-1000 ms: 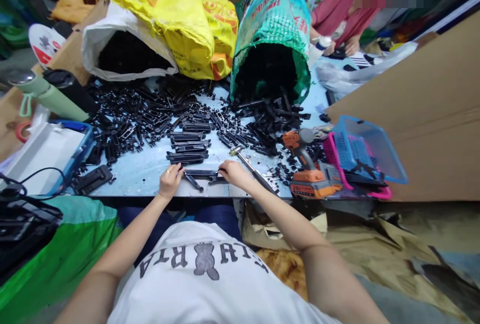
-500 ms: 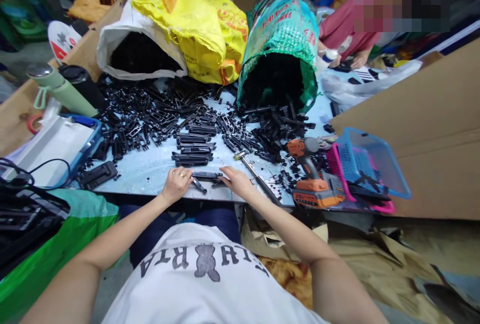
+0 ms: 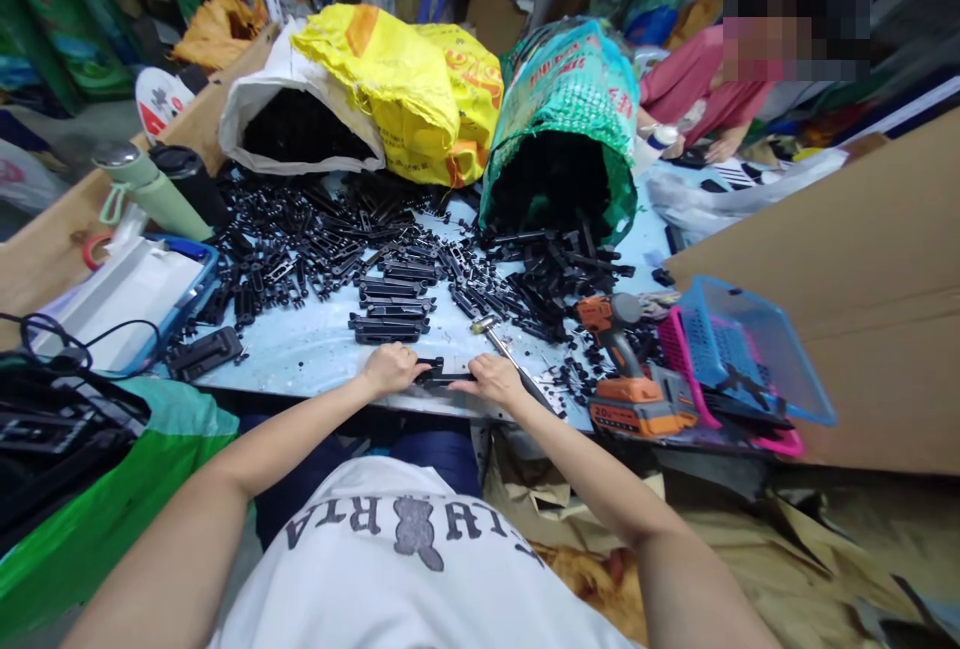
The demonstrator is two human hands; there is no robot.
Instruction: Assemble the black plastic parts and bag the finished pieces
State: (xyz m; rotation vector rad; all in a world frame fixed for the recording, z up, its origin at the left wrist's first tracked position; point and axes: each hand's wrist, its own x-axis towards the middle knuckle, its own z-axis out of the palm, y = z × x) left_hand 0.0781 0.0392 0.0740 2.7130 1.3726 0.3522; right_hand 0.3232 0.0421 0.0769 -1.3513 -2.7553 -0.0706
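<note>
Between my two hands, close to the table's front edge, is a slim black plastic part (image 3: 442, 377). My left hand (image 3: 391, 369) is closed on its left end, and my right hand (image 3: 495, 379) grips the right end. The fingers cover both ends of the part. Just beyond, a column of similar long black parts (image 3: 390, 327) lies in rows on the light blue tabletop (image 3: 300, 354). A hammer (image 3: 517, 361) with a dark handle rests to the right of my right hand.
Loose black parts (image 3: 300, 229) spread across the table's back. Behind them lie a white sack (image 3: 232, 144), a yellow sack (image 3: 420, 79) and a green sack (image 3: 570, 89). A cordless drill (image 3: 630, 379) and a blue basket (image 3: 787, 359) stand right. A co-worker's hand (image 3: 724, 147) shows far right.
Half a second ago the held part lay level with a second small arm angled off it near my left hand. Now my hands are closer together and the part is turned differently.
</note>
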